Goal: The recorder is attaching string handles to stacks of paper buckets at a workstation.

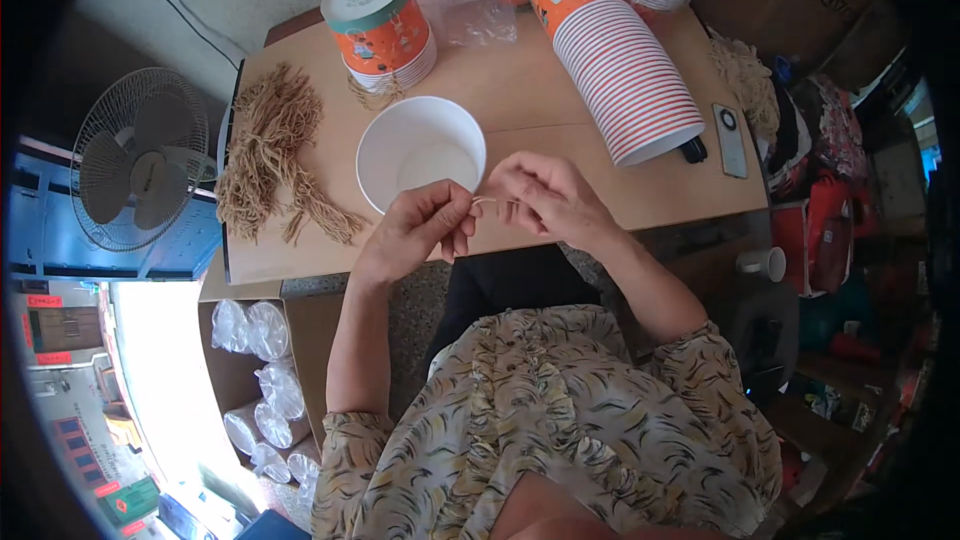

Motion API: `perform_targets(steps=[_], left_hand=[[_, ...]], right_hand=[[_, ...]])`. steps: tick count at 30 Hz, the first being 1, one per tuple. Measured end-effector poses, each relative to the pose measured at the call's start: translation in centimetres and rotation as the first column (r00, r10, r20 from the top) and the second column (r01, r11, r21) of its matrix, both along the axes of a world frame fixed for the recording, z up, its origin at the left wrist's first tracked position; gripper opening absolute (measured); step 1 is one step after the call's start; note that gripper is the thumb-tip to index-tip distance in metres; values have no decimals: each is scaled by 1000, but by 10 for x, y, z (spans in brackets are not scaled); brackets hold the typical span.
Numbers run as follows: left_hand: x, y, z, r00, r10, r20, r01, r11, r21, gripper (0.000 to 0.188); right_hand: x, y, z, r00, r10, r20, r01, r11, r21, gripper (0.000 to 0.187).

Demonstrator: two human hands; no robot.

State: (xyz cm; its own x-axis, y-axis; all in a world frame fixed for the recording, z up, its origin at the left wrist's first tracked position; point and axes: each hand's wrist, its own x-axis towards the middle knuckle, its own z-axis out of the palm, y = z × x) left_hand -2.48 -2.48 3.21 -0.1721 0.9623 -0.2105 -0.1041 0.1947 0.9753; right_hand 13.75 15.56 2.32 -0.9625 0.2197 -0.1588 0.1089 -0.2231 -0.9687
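Note:
Between my two hands runs a short piece of tan cord (484,200), held just over the table's near edge. My left hand (415,230) pinches one end of it between thumb and fingers. The fingers of my right hand (550,202) are bent closed round the other end. Just beyond my hands stands a white paper bucket (385,155), its open mouth facing up. A heap of tan cords (265,155) lies to its left on the table (510,75).
An upturned stack of orange paper buckets (375,30) stands behind. Another long stack (625,80) lies at the right, near a phone (730,140). A fan (145,160) is at the left. A carton (310,340) with plastic-wrapped stacks stands below the table's left side.

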Motion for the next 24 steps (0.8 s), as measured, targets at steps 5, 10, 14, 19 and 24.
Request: perform_targets(steps=[5,10,14,19,24], left_hand=[[4,2,0,999,44,25,-43,999,-30,25],[3,5,-4,999,30,26,-30,1000,-6,26],[4,5,-1,999,33,22,-33,999,-12,26],[1,2,-9,998,35,52,-39,996,74,23],[4,-1,-11,993,91,74,-95,994,52,19]], right_hand=[[9,-15,-2,963,-162,-215,198,968,154,20],[7,-16,-7,953,-36,-301,188,848,496,14],[7,-19,-5,971,-86,-223,183,868,461,11],[3,-21,-7,935,-134,-327,276,856,438,10],[-1,-24,-7,948,-172,-267,273,871,408,9]])
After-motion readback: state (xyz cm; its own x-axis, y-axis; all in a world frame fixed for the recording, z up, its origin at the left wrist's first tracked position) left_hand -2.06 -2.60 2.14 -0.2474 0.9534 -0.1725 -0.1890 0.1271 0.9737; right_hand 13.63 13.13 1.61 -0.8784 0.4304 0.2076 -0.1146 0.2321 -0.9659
